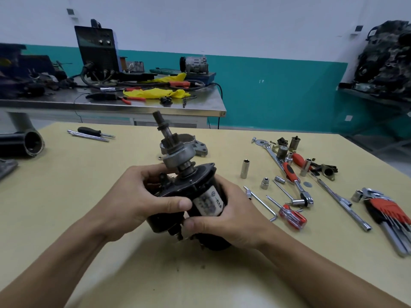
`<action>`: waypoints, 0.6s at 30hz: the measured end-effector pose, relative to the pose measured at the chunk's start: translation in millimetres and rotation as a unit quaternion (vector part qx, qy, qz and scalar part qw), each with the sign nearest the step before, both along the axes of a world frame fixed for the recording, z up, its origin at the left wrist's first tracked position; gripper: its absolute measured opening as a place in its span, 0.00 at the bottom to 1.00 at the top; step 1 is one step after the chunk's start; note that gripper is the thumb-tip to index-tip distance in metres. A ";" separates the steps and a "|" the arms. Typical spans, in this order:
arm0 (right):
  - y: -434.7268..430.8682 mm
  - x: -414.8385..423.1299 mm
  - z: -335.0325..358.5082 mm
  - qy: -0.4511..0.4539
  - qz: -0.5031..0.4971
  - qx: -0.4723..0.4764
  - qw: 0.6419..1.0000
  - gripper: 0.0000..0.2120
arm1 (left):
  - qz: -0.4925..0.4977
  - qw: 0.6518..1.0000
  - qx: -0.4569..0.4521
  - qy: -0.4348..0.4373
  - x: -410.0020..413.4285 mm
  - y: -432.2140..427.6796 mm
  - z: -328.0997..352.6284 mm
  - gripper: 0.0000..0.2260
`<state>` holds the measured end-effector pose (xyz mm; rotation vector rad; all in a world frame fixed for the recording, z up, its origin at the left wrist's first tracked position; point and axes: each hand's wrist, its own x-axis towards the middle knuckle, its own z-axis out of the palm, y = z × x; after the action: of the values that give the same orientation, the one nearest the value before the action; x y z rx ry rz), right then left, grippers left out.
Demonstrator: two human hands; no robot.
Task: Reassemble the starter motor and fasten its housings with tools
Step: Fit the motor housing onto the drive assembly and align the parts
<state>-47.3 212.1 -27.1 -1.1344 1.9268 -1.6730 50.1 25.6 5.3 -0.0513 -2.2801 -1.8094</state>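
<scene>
Both hands are wrapped around the starter motor [195,196], held up just above the yellowish table [89,174]. Left hand [142,201] grips the dark round body from the side, thumb laid across the front; right hand [224,216] cups the cylinder with the worn white label. A grey metal shaft [165,132] with a smooth bell-shaped collar sticks up, tilted left. Silver housing [195,145] lies on the table right behind it. Sockets and a red-handled ratchet [295,181] are scattered off to the right.
</scene>
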 end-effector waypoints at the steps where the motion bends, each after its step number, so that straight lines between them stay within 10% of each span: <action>1: 0.5 1.0 0.3 0.000 -0.007 0.011 1.000 0.27 | 0.009 1.000 0.027 -0.004 -0.2 3.9 -3.1 0.24; 6: 4.2 11.2 3.3 0.062 -0.085 0.079 0.991 0.19 | 0.099 0.983 0.143 -0.051 -7.7 27.2 -17.1 0.24; 18: 16.6 28.9 5.2 0.064 -0.120 0.081 0.987 0.19 | 0.111 0.987 0.108 -0.032 -7.1 40.2 -20.0 0.23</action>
<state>-18.3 228.7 -21.9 -1.0020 2.3129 -1.5558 43.0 65.8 -14.6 0.2896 -2.0230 -1.9480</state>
